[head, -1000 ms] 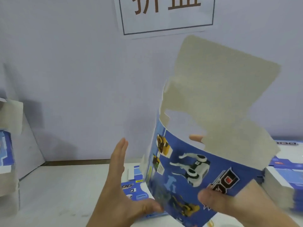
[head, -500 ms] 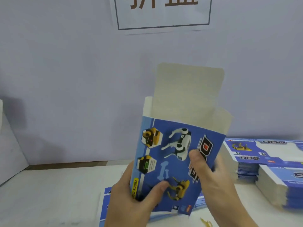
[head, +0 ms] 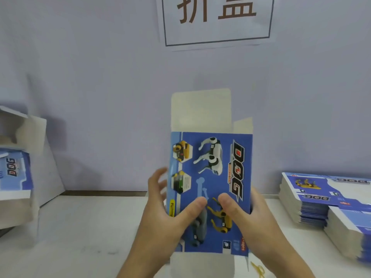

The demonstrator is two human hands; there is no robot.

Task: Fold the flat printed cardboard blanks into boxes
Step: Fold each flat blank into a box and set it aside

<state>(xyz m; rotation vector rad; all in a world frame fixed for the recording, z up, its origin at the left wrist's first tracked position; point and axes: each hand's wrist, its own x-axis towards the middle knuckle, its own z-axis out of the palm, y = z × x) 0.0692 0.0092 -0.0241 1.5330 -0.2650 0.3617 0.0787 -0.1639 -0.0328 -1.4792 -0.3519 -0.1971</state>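
Left hand: grips the left edge of the blue printed cardboard box blank, thumb on its front.
Box blank: upright between both hands, above the white counter; long axis vertical, plain flaps open on top.
Right hand: grips the right edge, thumb on the front.

A packing workstation – a plain white table against a bare wall, a printed paper sign at twelve o'clock, stacks of flat box blanks at three o'clock, folded boxes at nine.
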